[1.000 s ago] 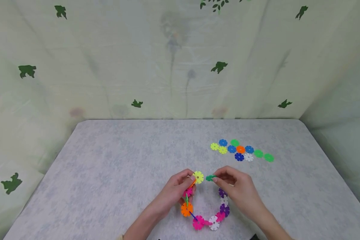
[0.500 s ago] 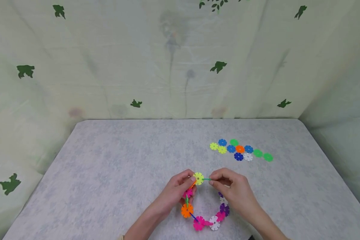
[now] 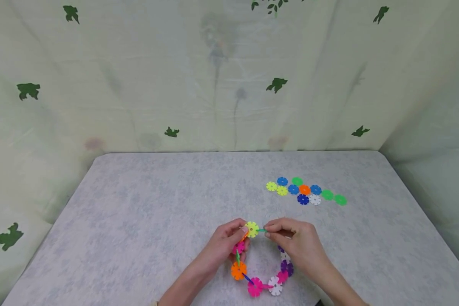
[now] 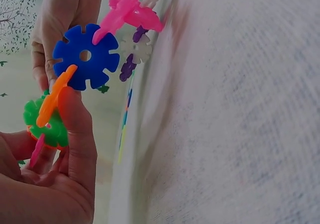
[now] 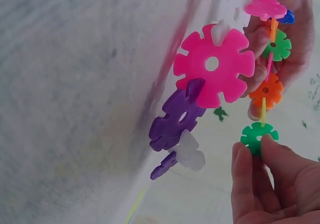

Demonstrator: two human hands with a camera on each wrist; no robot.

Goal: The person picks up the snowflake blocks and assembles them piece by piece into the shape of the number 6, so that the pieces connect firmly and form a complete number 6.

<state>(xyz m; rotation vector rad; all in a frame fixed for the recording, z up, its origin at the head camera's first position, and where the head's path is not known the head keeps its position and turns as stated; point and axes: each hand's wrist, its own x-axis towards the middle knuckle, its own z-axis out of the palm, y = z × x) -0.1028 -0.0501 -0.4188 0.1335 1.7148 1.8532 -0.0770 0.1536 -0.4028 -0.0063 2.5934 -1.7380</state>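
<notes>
A chain of notched plastic discs hangs in a curve between my hands, with a pink disc (image 3: 255, 287) at its bottom. My left hand (image 3: 222, 244) grips the chain's upper left part, by the yellow disc (image 3: 252, 229). My right hand (image 3: 300, 242) pinches a green disc (image 5: 256, 135) between thumb and fingers. That green disc stands edge-on and meets the yellow disc's right edge. In the left wrist view, a blue disc (image 4: 95, 69) and an orange disc (image 4: 55, 97) show beside the left thumb. The chain's purple end (image 3: 281, 248) hangs loose, partly hidden behind the right hand.
Several loose discs lie flat beyond the right hand, among them an orange disc (image 3: 304, 190), a white disc (image 3: 315, 199) and a green disc (image 3: 341, 200). They rest on a grey table (image 3: 157, 199). A pale patterned curtain (image 3: 137, 85) stands behind the table.
My right hand has moved left, and the green disc has turned edge-on and come up to the yellow disc, closing the gap. The left hand keeps its grip on the chain.
</notes>
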